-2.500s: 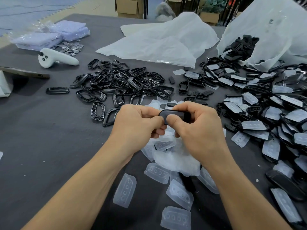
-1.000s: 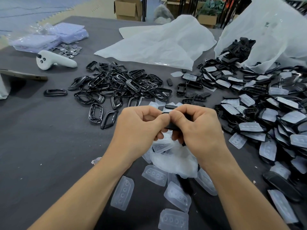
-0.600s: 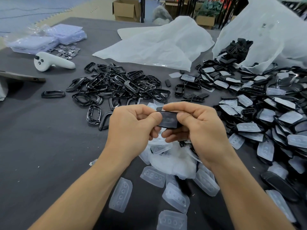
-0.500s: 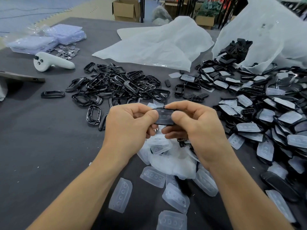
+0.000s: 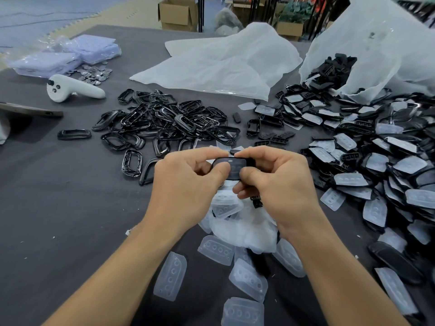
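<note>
Beyond the fingers (image 5: 259, 152) lie heaped black frames (image 5: 169, 123), a white controller (image 5: 73, 89) far to their left, and clear pads (image 5: 170, 276) nearer on the tabletop (image 5: 58, 196).

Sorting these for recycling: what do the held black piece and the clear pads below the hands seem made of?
The black piece, pinched between left hand and right hand, is likely hard moulded plastic, smooth with a dull sheen. The clear pads are probably soft silicone or rubber: milky, translucent, with moulded round bumps.
</note>
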The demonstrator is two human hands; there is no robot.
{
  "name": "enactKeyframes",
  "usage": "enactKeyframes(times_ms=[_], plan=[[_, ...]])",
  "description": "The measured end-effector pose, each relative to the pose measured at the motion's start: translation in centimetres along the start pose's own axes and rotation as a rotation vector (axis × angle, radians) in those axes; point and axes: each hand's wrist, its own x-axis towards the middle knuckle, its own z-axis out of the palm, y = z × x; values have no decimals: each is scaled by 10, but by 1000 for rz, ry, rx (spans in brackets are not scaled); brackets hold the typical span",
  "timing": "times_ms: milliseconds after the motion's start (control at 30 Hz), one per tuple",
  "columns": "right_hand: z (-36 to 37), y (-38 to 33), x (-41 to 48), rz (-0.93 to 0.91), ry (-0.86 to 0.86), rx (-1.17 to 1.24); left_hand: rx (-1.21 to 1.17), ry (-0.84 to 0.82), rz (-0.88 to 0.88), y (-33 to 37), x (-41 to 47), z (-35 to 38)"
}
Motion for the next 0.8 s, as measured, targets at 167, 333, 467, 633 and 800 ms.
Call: enactKeyframes(times_ms=[167,333,467,633,800], plan=[[-2,-3,-1,-9,-7,-34,-162,-44,-77,-3,5,-1],[0,-1,-11,-306,-13,-695,-257,-65,-153,-6,7,-1],[0,0,-9,-278,-1,-701,-206,-65,-191,-9,6,3],[-26,0,4,-156,121,-778,-52,15,-158,-12,5,2],[-74,2,21,-28,418,-960,339,167,-46,-11,8,-3]])
